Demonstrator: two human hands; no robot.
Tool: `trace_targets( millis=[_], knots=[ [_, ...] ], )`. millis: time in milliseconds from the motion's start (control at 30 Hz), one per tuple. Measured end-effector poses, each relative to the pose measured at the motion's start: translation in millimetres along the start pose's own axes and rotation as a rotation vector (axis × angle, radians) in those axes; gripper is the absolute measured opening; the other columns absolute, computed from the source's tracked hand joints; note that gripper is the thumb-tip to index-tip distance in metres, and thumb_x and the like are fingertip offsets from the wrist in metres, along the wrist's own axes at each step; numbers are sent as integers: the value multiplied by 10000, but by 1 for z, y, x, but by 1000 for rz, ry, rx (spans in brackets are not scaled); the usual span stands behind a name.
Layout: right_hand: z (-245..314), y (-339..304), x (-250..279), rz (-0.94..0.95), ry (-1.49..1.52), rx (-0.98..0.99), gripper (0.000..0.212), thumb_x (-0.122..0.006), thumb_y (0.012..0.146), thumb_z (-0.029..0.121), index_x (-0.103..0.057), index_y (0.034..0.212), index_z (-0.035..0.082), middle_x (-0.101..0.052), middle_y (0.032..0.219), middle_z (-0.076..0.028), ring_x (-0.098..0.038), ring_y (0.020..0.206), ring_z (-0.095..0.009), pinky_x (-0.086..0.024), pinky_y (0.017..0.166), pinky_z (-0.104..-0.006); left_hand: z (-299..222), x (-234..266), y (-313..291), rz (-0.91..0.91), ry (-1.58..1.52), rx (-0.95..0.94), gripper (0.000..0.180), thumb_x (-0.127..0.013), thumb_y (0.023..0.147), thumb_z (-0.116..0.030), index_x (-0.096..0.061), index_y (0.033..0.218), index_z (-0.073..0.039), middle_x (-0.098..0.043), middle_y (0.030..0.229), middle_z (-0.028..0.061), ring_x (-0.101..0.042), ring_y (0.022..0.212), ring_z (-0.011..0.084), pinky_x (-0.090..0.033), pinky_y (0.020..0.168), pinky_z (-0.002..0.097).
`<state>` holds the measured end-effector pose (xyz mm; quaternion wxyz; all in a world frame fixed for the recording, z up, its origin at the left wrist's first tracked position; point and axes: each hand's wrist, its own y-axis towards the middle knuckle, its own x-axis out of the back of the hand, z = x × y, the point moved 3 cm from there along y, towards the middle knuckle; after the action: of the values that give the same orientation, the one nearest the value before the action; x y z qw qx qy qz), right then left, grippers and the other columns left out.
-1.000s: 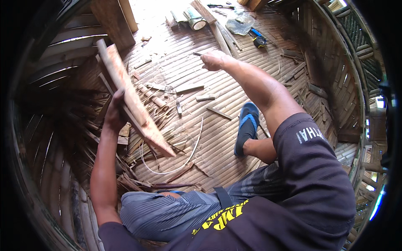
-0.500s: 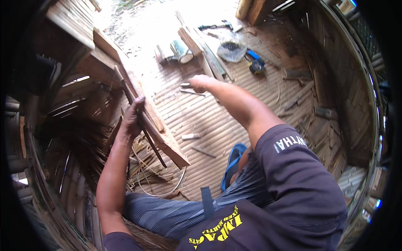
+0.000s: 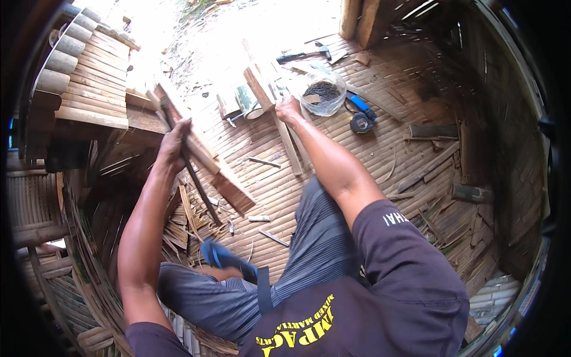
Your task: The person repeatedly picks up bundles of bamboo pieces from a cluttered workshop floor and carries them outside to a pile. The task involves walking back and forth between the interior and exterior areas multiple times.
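My left hand (image 3: 172, 146) is wrapped round a wooden plank (image 3: 232, 191) and a thin dark strip (image 3: 201, 189) beside it; both slant down to the right. The strip's kind is not clear. Ahead, my right hand (image 3: 288, 109) is closed at the side of long, narrow wooden boards (image 3: 286, 143), its fingers partly hidden. A short wood block (image 3: 257, 87) lies against these boards. Just right of that hand sits a clear plastic bag of dark nails (image 3: 322, 92). Beyond it lies a hammer (image 3: 304, 54).
A blue and black tape measure (image 3: 361, 121) lies on the slatted bamboo floor (image 3: 351, 156). Cut bamboo pieces (image 3: 245, 101) lie left of the boards. A slatted bamboo bench (image 3: 95, 77) stands at upper left. Wood scraps (image 3: 440, 132) line the right wall. My sandalled foot (image 3: 229, 257) is below the plank.
My right hand has gone from over the floor to the narrow boards, whose near ends have come closer to me. My legs have shifted, the sandalled foot to the left. The view has tilted up.
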<state>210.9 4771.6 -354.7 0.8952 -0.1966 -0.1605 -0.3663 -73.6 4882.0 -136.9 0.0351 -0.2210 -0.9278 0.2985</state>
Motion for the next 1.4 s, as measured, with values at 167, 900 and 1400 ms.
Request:
trace_targets(
  millis=[167,900,1400],
  knots=[
    [20,6,14,-63,-16,-68,375,-516,862,68,-581,1231,50,-677,1096,-196,-667,988,-293,-515,864,-378,24,-37,66,69,-2,50,298,-716,847,-271,-608,1010,-46,-591,846,19,-612,766,154,-559,727,346],
    [-146,131,211,-238,-748,-237,204,-639,836,186,-617,1012,84,-639,1064,-171,-602,1023,-374,-485,826,-456,71,-164,255,298,86,10,286,-743,817,-203,-566,983,-52,-569,736,-22,-497,577,60,-388,511,223],
    [32,96,-11,-143,-70,-64,317,-606,907,184,-601,1174,13,-580,1180,-215,-582,1070,-342,-473,924,-392,73,-78,282,120,-71,95,325,-714,829,-220,-613,1045,1,-650,874,60,-644,758,170,-558,730,330]
  ],
)
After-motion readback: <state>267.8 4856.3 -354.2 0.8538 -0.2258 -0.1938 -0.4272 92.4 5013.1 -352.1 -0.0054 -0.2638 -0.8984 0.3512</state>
